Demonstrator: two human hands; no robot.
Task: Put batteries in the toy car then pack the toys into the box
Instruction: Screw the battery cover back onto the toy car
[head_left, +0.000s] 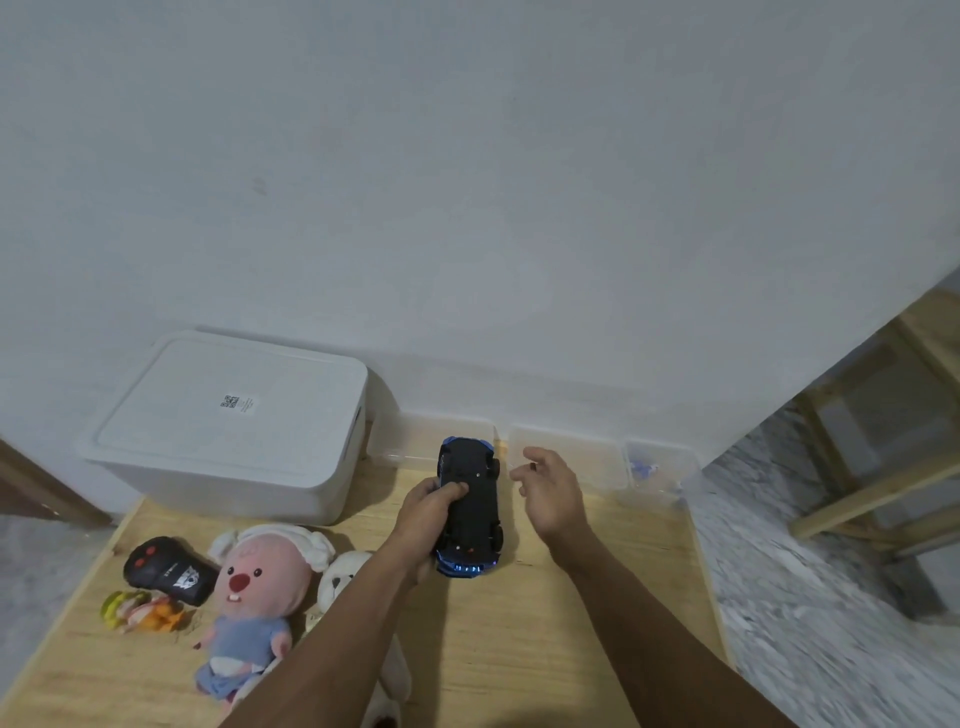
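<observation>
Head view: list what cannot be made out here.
- White box: its lid is on, so the inside is hidden.
- Toy car: underside faces up, gripped by the left hand; whether batteries are in cannot be told, the detail is too small.
- White plush: largely covered by the left forearm.
- Clear container: small blue contents, too blurred to name.
- Right hand: open, holding nothing visible.

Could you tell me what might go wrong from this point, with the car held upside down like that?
1. The left hand alone grips the upturned toy car by one side, while the right hand hovers open beside it; the car could tip or slip onto the table.
2. The white box has its lid on, so packing will likely need a free hand first.
3. The plush toys lie close under the left forearm and could be knocked.
</observation>
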